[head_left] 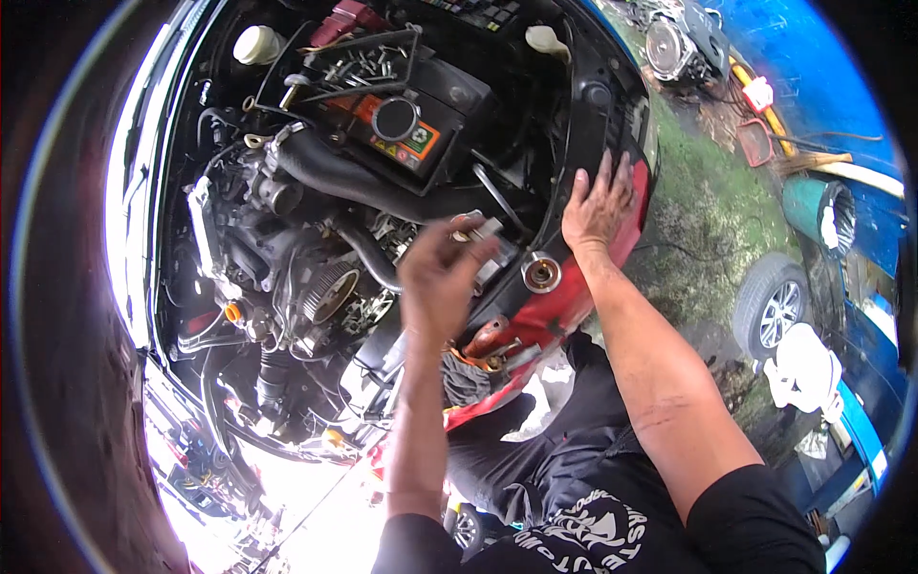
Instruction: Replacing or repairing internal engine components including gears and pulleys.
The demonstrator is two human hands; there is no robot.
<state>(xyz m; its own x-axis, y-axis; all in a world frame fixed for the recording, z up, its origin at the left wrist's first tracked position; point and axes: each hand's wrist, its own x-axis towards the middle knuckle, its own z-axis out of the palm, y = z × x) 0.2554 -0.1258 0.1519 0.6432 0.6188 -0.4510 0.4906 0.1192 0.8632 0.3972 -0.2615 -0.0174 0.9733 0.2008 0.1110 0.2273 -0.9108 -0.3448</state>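
Note:
My left hand [438, 279] is over the engine bay, slightly blurred, with its fingers pinched around a small silvery piece [490, 230] whose kind I cannot make out. Beneath it run a thick black hose [359, 182] and metal engine parts. My right hand [601, 203] rests flat with fingers spread on the car's red and black front edge [626, 191], holding nothing. Between the hands a small round metal cup [542, 275], brownish inside, sits on that edge. A silvery bar [497, 194] slants beyond my left hand.
A black tray [413, 59] of bolts lies over the battery [435, 153], near a round dark lid [395, 118]. An orange-handled tool [486, 337] and dark rag [467, 381] lie on the near edge. A wheel [771, 304] and green bin [819, 209] stand right.

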